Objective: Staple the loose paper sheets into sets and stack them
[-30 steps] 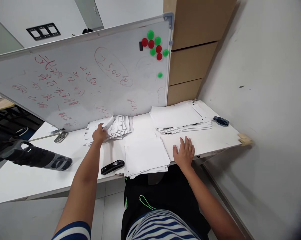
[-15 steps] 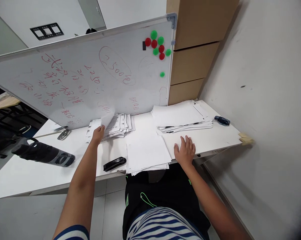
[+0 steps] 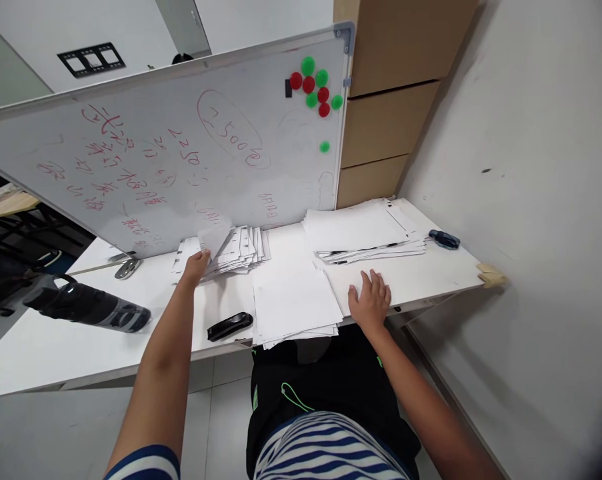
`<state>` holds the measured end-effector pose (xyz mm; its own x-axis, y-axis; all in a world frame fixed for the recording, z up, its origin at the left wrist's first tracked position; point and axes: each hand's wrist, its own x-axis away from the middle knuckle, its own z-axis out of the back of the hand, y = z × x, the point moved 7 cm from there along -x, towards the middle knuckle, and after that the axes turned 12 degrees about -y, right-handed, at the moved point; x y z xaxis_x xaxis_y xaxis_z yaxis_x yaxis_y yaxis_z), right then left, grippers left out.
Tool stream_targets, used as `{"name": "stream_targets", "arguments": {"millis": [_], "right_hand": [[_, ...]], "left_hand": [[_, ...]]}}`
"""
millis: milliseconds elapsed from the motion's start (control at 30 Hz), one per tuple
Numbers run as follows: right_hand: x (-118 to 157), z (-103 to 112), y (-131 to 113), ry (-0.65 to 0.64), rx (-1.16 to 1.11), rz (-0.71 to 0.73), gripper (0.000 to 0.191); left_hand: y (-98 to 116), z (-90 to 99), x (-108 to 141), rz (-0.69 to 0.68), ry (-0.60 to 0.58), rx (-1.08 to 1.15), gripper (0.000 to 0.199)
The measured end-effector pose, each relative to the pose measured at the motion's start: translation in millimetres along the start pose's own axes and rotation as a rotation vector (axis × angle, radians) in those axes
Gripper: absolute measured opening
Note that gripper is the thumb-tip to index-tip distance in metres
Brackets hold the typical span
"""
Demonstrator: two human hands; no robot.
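My left hand (image 3: 196, 265) is closed on the edge of a sheet of paper (image 3: 215, 241), whose far part tilts up off the left paper stack (image 3: 243, 252). The fingertips are partly hidden behind the sheet. My right hand (image 3: 371, 297) lies flat near the front edge of the desk (image 3: 421, 283), fingers apart, holding nothing. Between the hands sits a middle pile of white sheets (image 3: 295, 303), slightly uneven and overhanging the front edge. A larger paper stack (image 3: 355, 230) lies beyond my right hand. A black stapler (image 3: 229, 326) rests left of the middle pile.
A whiteboard (image 3: 261, 133) with red writing and round magnets stands along the desk's back. Cardboard boxes (image 3: 388, 127) rise behind it, beside the wall (image 3: 541, 200). A dark bottle (image 3: 105, 310) and a mouse (image 3: 127, 269) are on the left; a dark blue object (image 3: 444, 239) lies right.
The view has shifted very slightly. The sheet in my left hand leans a little differently; my right hand stays in place on the desk.
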<state>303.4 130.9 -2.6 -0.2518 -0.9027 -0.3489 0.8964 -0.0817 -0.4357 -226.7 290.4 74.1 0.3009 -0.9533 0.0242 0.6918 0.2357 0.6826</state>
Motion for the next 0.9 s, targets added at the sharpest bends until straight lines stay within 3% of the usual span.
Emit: {"name": "stream_targets", "arguments": {"millis": [267, 400, 533, 633, 733, 800, 900], "right_hand": [[-1, -2, 1, -0.009, 0.003, -0.011, 0.049], [-1, 1, -1, -0.005, -0.002, -0.012, 0.049], [0, 0, -1, -0.012, -0.01, -0.013, 0.05], [-2, -2, 3, 0.004, -0.013, -0.01, 0.05], [-2, 1, 2, -0.029, -0.044, -0.001, 0.053], [3, 9, -13, -0.09, -0.126, 0.058, 0.058], [20, 28, -60, -0.252, -0.445, 0.25, 0.066]], "left_hand": [[-1, -0.6, 6, 0.038, 0.024, 0.114, 0.032], [9, 11.3, 14, 0.021, 0.155, 0.061, 0.026], [35, 36.6, 30, -0.064, 0.348, 0.093, 0.025], [59, 54.8, 58, -0.206, 0.422, 0.311, 0.028], [83, 59.5, 103, -0.318, 0.367, 0.569, 0.033], [98, 54.2, 141, -0.385, 0.305, 0.727, 0.033], [114, 27.7, 193, -0.384, 0.123, 0.959, 0.033]]}}
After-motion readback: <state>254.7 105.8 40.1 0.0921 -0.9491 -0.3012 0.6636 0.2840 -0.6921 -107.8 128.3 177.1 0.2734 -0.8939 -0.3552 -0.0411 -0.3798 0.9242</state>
